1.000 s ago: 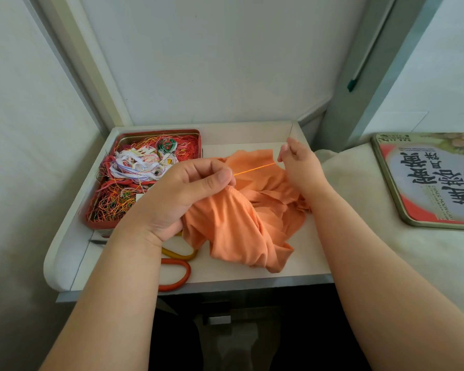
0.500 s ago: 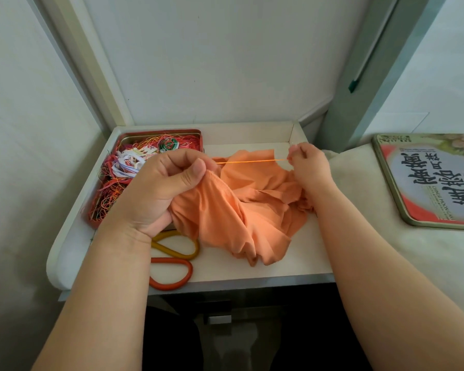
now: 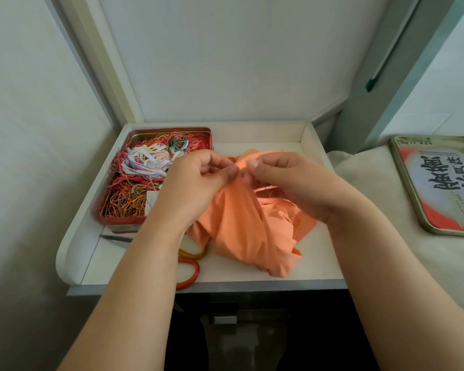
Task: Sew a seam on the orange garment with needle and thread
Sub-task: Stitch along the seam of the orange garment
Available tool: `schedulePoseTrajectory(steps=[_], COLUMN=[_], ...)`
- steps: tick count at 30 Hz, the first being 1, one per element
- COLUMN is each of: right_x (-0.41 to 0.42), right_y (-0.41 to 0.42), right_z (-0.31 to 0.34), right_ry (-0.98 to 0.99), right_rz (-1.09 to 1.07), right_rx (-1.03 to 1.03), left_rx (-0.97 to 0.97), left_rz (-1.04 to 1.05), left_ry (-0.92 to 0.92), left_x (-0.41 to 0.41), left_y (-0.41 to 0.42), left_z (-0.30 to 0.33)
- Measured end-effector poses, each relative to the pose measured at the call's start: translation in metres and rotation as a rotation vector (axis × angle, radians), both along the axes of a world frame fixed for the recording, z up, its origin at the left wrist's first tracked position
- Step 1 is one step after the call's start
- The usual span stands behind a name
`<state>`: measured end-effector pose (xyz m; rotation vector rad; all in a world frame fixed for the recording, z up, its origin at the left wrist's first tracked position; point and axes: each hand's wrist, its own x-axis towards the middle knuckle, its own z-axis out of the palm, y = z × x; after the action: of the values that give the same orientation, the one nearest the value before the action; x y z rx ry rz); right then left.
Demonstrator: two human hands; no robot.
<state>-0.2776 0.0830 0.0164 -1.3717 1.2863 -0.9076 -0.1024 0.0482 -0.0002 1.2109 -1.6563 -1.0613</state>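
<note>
Orange garment [image 3: 241,231] bunched on tray, top fold lifted; needle, thread indiscernible

Setting: domestic room, a bedside sewing corner. Evidence: small white tabletop [image 3: 252,277] with raised rim set between plain pale walls; red tin [image 3: 118,220] of tangled threads; orange-handled scissors [image 3: 189,266]; cream bedding [image 3: 373,199] alongside, bearing a printed tin lid [image 3: 439,183].

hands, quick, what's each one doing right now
Left hand: closed, pinching the orange garment.
Right hand: closed, fingertips pinching at the same raised fold; no needle can be made out.
</note>
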Motion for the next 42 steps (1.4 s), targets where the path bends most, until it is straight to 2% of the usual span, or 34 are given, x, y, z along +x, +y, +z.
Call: schedulePoseTrajectory(steps=[3,8,14,19,23,29,34,38,42], right_x=[0.01,0.012,0.007,0.011,0.01,0.012,0.013,0.012,0.011], right_y=[0.001,0.0,0.005,0.01,0.013,0.016,0.016,0.017,0.017], right_z=[-0.005,-0.005,0.004,0.011,0.013,0.017,0.016,0.017,0.017], right_ry=[0.074,0.115,0.308,0.409,0.424,0.423,0.514,0.505,0.475], right_rz=[0.07,-0.012,-0.046,-0.002,0.006,0.012,-0.008,-0.017,-0.026], right_rx=[-0.045,-0.14,-0.363,-0.406,-0.348,-0.321,-0.334,-0.343,-0.365], left_rx=[-0.023,-0.021,0.205,0.319,0.247,0.142,0.042,0.036,0.104], left_rz=[-0.011,-0.027,-0.145,-0.241,-0.239,-0.229,-0.197,-0.205,-0.247], left_ry=[-0.013,-0.016,-0.151,0.08,0.16,0.088,-0.01,-0.051,-0.012], left_x=[0.001,0.004,0.016,0.022,0.026,0.028,0.027,0.028,0.028], left_y=[0.0,-0.001,-0.001,0.002,0.0,-0.001,-0.002,-0.002,0.002], left_z=[0.001,0.003,0.002,0.007,0.01,0.011,0.01,0.011,0.017])
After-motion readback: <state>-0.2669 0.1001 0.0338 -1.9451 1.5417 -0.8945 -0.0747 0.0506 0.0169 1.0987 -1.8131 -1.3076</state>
